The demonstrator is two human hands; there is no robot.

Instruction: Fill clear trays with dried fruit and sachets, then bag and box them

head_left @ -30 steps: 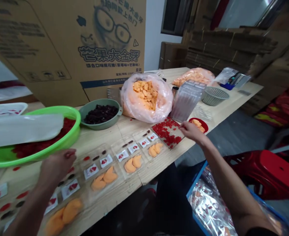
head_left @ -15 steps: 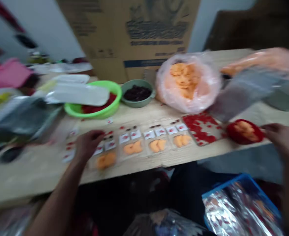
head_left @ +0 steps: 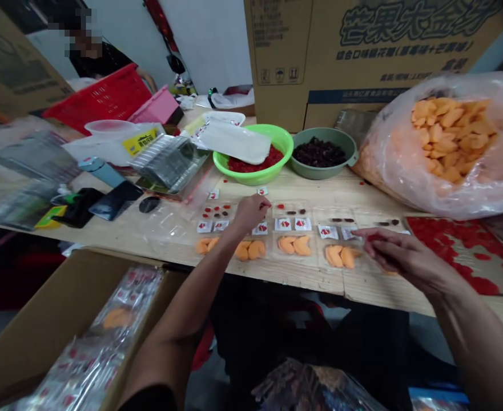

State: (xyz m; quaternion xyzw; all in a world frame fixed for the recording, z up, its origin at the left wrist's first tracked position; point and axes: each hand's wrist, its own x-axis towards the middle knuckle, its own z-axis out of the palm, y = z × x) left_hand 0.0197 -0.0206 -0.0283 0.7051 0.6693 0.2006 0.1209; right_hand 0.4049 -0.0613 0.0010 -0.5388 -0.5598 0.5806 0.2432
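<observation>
My left hand (head_left: 251, 214) is over the row of clear plastic trays, thumb and fingers pinched together. Whatever lies between its fingertips is too small to make out. Beside it, a small red piece (head_left: 280, 206) lies on a tray. My right hand (head_left: 401, 254) reaches over the trays further right, index finger stretched out near a white sachet (head_left: 349, 233), the other fingers bent; I see nothing held. Each tray carries orange slices (head_left: 294, 245), white sachets with a red print (head_left: 327, 232) and small dark pieces (head_left: 343, 220). My right hand partly hides the rightmost tray.
Behind stand a green basin (head_left: 283, 165) of red pieces with a white tray (head_left: 234, 141) across it, a grey-green bowl (head_left: 305, 171) of dark pieces, and a bag (head_left: 388, 165) of orange slices. Left are a phone (head_left: 116, 200) and a carton (head_left: 32, 319) of packed trays. Another person sits beyond.
The view has swung left. My right hand has left the red dish of orange slices and come over the trays. My left hand has moved one tray or so to the right.
</observation>
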